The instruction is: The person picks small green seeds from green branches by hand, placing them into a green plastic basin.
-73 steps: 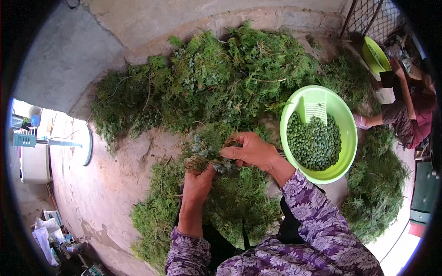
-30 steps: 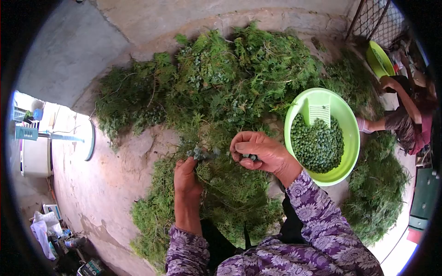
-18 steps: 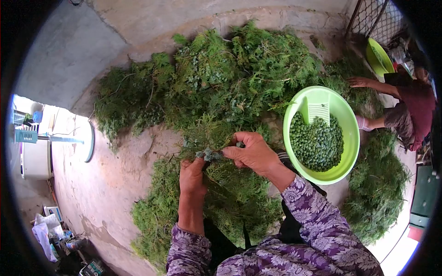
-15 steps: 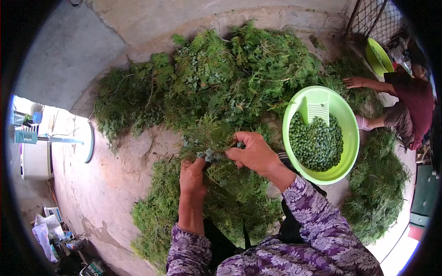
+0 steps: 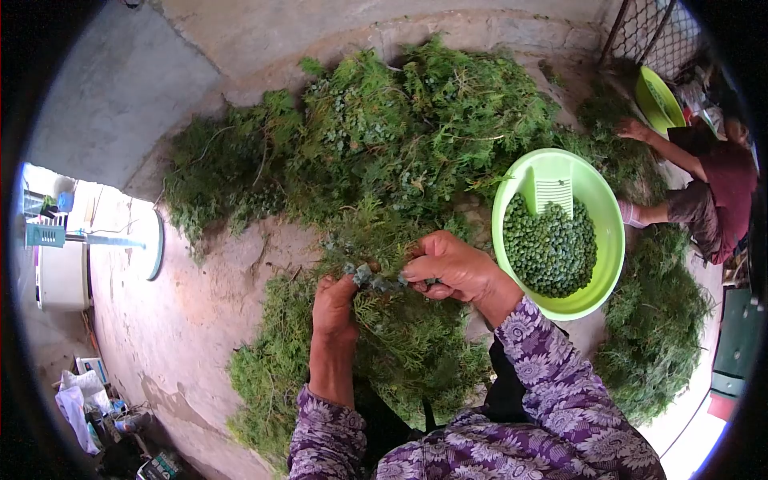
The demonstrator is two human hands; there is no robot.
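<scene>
My left hand point(image 5: 334, 308) is closed on a green sprig point(image 5: 366, 240) with bluish-green berries point(image 5: 374, 278) just past its thumb. From the right, my right hand point(image 5: 452, 268) pinches at the same berry cluster, its fingers curled; some berries show beneath them. Beside that hand stands a light green basin point(image 5: 614, 240) with a ridged panel, holding many round green berries point(image 5: 552, 248). Leafy cut branches point(image 5: 400, 128) are heaped beyond my hands, and more branches point(image 5: 280, 352) lie below them.
At the right, a person in a dark red top point(image 5: 724, 184) sits with one arm stretched over branches. Behind is another green basin point(image 5: 660, 100). More branches point(image 5: 652, 336) lie at the lower right. A white fan-like stand point(image 5: 152, 244) and assorted items point(image 5: 104, 400) are at the left.
My right hand has moved slightly right and down, its fingers more curled at the berries. The other person's hand has lifted and moved right.
</scene>
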